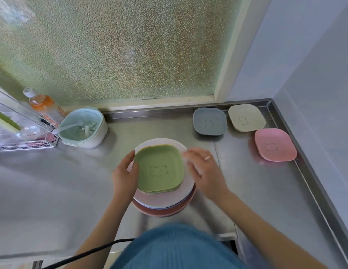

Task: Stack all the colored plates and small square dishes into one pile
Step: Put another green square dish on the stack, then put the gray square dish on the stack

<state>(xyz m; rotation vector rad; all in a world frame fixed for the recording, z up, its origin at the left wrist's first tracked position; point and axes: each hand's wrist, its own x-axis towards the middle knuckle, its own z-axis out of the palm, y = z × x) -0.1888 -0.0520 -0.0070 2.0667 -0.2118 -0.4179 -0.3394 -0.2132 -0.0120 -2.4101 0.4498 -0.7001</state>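
Note:
A pile of round plates (163, 202) stands on the steel counter in front of me, pale ones over a reddish one at the bottom. On top lies a green square dish (159, 168) over other square dishes whose edges peek out. My left hand (123, 175) holds the green dish's left edge with curled fingers. My right hand (203, 169) hovers, blurred, at the pile's right side with relaxed fingers. Three square dishes lie apart at the back right: grey-blue (209, 121), beige (246, 117) and pink (275, 144).
A pale green lidded container (83, 127) with a spoon sits at the back left. Beside it stand an orange bottle (42, 103) and a white wire rack (23, 140). A frosted window rises behind; the counter's raised steel rim (305, 171) runs along the right.

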